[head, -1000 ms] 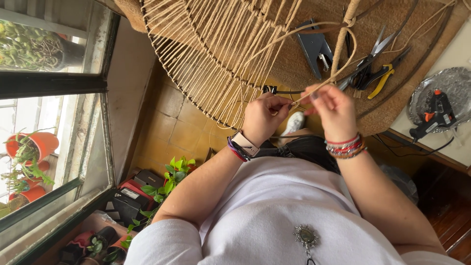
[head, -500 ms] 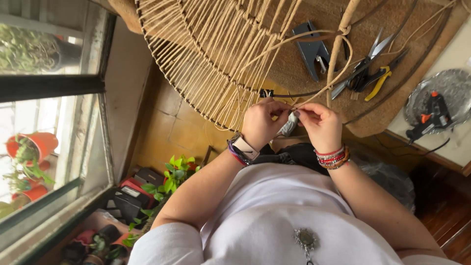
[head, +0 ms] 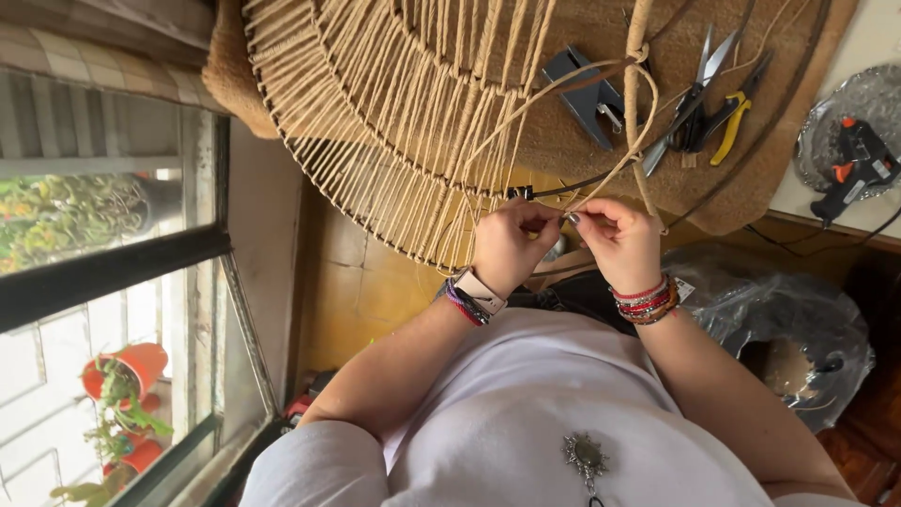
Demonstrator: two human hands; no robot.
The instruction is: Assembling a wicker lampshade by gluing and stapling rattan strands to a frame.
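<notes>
A large round frame (head: 394,122) strung with jute twine lies in front of me on a brown mat (head: 751,178). My left hand (head: 507,249), with a watch and bracelets at the wrist, pinches a jute cord (head: 641,103) at the frame's near rim. My right hand (head: 619,246), wearing red bead bracelets, pinches the same cord right beside it, fingertips almost touching. The cord loops up from my fingers to a knotted vertical strand. A thin black wire (head: 572,186) of the rim shows just above my fingers.
On the mat lie a grey clamp (head: 587,94), scissors (head: 699,84) and yellow-handled pliers (head: 737,108). A glue gun (head: 859,164) rests on a silver plate (head: 878,89) at the right. A plastic bag (head: 788,319) sits lower right; a window with orange pots (head: 131,371) is at the left.
My right hand has come down and left until it meets my left hand. The cord loop above my fingers has drawn smaller.
</notes>
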